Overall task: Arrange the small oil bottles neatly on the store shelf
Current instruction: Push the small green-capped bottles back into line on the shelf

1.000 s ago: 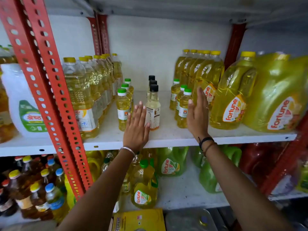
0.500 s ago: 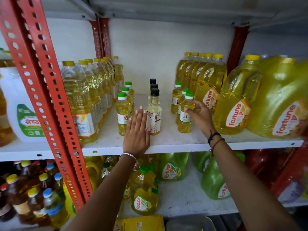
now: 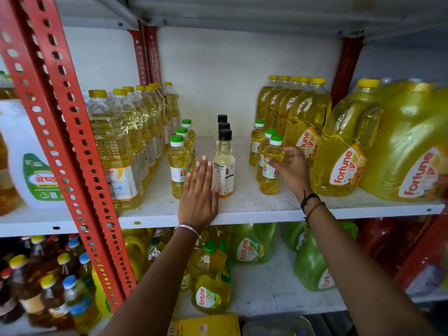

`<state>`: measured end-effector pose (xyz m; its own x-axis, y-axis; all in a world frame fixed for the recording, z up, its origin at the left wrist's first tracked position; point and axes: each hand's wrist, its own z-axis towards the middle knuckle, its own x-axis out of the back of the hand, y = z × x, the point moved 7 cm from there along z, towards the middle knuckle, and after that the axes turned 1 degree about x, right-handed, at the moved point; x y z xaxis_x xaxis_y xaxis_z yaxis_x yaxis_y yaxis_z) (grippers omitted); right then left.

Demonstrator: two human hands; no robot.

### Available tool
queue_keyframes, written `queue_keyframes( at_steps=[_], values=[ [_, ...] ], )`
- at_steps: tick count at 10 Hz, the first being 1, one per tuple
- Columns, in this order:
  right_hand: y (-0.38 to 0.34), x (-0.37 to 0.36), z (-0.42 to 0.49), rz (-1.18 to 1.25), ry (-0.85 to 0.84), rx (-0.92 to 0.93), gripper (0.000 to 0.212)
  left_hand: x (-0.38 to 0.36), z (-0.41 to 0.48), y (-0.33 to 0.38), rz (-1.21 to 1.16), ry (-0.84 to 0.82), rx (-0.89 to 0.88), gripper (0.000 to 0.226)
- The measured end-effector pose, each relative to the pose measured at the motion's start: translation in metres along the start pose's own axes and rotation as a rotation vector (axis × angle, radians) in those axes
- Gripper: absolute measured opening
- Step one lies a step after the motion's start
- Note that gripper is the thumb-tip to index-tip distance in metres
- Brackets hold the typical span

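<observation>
You are facing a white shelf framed by red slotted uprights. Big Fortune jugs are crowding its right end, with a row of handled Fortune bottles running to the far wall beside them, and tall clear bottles are lining the left. Between these, three short rows of small oil bottles are standing upright: green-capped ones left, black-capped ones in the middle, green-capped ones right. Your left hand is lying flat, fingers straight and holding nothing, between the left and middle rows, its edge touching the nearest black-capped bottle. Your right hand is curling its fingers around the nearest right-row bottle, thumb on the label; a second ago it was standing open and flat beside that row.
</observation>
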<state>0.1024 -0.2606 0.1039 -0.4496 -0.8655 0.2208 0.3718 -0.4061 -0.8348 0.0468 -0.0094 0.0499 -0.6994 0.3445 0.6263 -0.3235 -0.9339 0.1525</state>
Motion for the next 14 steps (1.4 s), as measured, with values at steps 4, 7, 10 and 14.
queue_keyframes(
  at_steps=[4, 7, 10, 14],
  values=[
    [-0.006, -0.003, 0.005, 0.035, -0.078, -0.009, 0.048, 0.000, 0.000, 0.000, 0.001, 0.001, -0.002, 0.061],
    [-0.011, -0.008, 0.010, 0.011, -0.194, 0.009, 0.056, -0.001, 0.000, -0.001, -0.003, -0.007, 0.001, 0.061],
    [-0.027, 0.005, 0.000, -0.002, -0.250, 0.100, 0.035, 0.001, 0.000, 0.000, -0.008, -0.003, -0.001, 0.060],
    [-0.030, 0.031, -0.018, 0.027, -0.282, 0.136, 0.030, 0.000, -0.001, 0.001, -0.013, -0.017, 0.009, 0.060]
  ],
)
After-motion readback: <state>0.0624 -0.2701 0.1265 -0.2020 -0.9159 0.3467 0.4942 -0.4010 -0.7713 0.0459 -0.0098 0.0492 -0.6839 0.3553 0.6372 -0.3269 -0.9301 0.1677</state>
